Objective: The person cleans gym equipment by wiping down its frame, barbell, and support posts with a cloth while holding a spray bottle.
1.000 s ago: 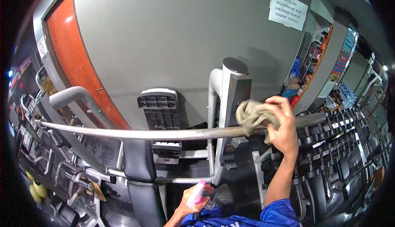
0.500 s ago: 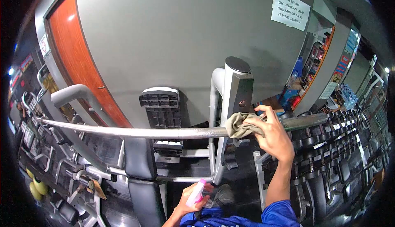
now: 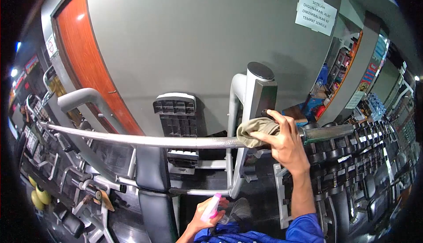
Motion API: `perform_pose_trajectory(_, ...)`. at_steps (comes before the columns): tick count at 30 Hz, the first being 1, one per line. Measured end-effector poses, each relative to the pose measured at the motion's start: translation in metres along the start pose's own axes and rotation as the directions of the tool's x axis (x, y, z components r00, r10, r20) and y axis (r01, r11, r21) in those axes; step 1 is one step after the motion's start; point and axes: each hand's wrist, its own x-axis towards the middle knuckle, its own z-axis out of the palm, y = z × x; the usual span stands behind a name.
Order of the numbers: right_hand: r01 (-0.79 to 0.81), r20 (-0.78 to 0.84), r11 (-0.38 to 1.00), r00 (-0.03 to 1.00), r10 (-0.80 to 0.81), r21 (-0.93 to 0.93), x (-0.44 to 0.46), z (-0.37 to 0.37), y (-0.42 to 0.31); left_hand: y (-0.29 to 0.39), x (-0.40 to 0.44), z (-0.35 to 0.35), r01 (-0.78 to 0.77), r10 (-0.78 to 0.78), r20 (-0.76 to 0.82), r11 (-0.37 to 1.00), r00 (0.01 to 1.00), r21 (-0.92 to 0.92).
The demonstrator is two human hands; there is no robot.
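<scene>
A long metal barbell bar [image 3: 198,142] lies crosswise in front of me, over a gym bench. My right hand [image 3: 286,144] grips an olive-green cloth [image 3: 255,130] wrapped over the bar, close to the upright post. The fingers press the cloth against the metal. Low in the view, near my body, my left hand [image 3: 203,214] is closed round a white and pink spray bottle [image 3: 212,207]. The lower part of the bottle is partly hidden by the fingers.
A black padded bench [image 3: 152,172] stands below the bar at left. A grey upright post [image 3: 260,93] rises behind the cloth. Racks of dumbbells [image 3: 348,155] fill the right side. A black step platform [image 3: 177,115] leans against the grey wall [image 3: 198,36].
My right hand and the cloth have slid slightly left along the bar, and the fingers are spread a little differently. My left hand still holds the spray bottle. The view has shifted slightly.
</scene>
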Motion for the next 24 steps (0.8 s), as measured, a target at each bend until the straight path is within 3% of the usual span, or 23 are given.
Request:
perform_pose_trajectory(2,-0.098,0.085,0.99,0.992,0.09,0.102,-0.006,0.0,0.013,-0.001,-0.001,-0.001,0.015,-0.015,0.003,1.0,1.0,-0.007)
perform_pose_trajectory(6,-0.103,0.161,0.988,0.979,0.121,-0.118,-0.004,-0.024,0.011,-0.003,-0.005,-0.002,0.034,-0.034,0.008,0.999,0.999,0.003)
perform_pose_trajectory(8,-0.128,0.088,0.972,0.985,0.147,-0.196,-0.004,-0.034,0.018,-0.002,-0.006,-0.004,0.044,-0.044,-0.003,0.999,0.999,0.0)
perform_pose_trajectory(10,-0.276,-0.017,0.94,0.96,0.279,-0.202,-0.006,-0.041,0.024,0.002,-0.007,-0.004,0.068,-0.069,-0.026,0.997,0.997,-0.031)
perform_pose_trajectory(13,-0.266,-0.244,0.963,0.931,0.27,0.049,-0.005,-0.041,0.021,-0.001,-0.007,-0.002,0.054,-0.055,-0.035,0.998,0.998,-0.045)
perform_pose_trajectory(15,-0.102,-0.318,0.971,0.933,0.169,0.217,-0.004,-0.031,0.022,-0.002,-0.003,-0.002,0.041,-0.041,0.003,0.999,0.999,-0.023)
perform_pose_trajectory(18,0.049,-0.026,0.969,0.999,-0.044,0.243,0.002,-0.003,0.019,0.001,0.001,-0.001,0.013,-0.012,0.042,1.0,0.999,-0.019)
perform_pose_trajectory(20,0.05,0.078,0.998,0.995,-0.054,0.049,0.001,0.009,0.018,0.003,0.004,0.0,0.003,-0.001,0.044,0.999,0.999,-0.045)
perform_pose_trajectory(24,0.058,0.063,0.991,0.997,-0.051,-0.123,-0.001,-0.008,0.019,0.003,0.003,-0.001,0.022,-0.019,0.038,0.996,0.999,-0.082)
